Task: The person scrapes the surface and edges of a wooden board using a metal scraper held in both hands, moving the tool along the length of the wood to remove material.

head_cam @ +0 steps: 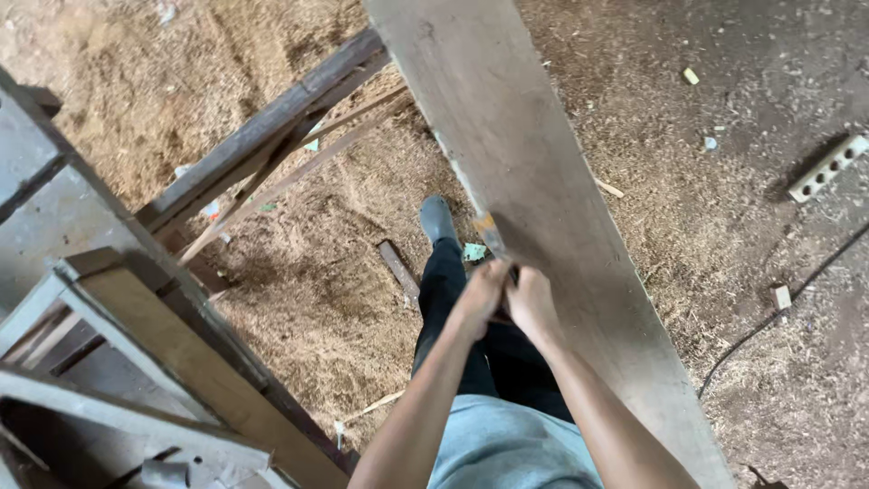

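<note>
Head view: both hands (507, 294) gripping plank (543, 199) edge; held tool (489, 234) mostly hidden.

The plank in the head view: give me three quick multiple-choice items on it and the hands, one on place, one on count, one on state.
1. Where do the two hands meet?
A. At the left edge of the plank
B. On the perforated block
C. On the grey boot

2. How many hands are at the plank?
A. None
B. One
C. Two

3. How does the plank lie?
A. Flat on the sawdust floor
B. Raised, running across the view above the floor
C. Sawn in two pieces

Answers:
1 A: the left hand and right hand are closed together on a small tool at the plank's left edge.
2 C: both forearms reach up to that edge.
3 B: the sawdust floor and the boot show below it, and it is in one piece.
</note>
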